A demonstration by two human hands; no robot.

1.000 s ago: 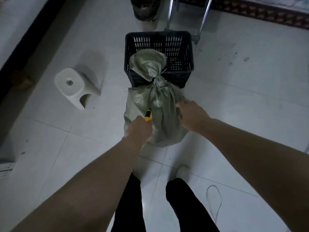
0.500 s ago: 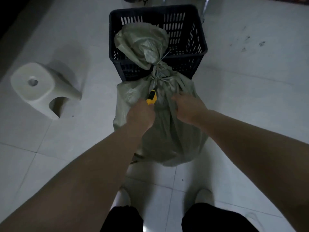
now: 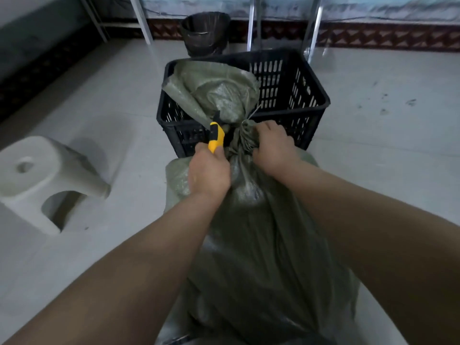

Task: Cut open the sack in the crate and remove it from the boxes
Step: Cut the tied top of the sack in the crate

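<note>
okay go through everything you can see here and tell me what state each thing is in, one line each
sack: tied shut at the neck, uncut, standing on the floor before the crate
crate: upright, open-topped
knife: in the left hand, tip at the neck
left hand: closed on the knife
right hand: gripping the neck
stool: tipped over
bin: upright, lined

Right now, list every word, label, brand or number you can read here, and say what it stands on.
None can be read.
The sack, the yellow knife handle, the black crate and the white stool show no print.
</note>
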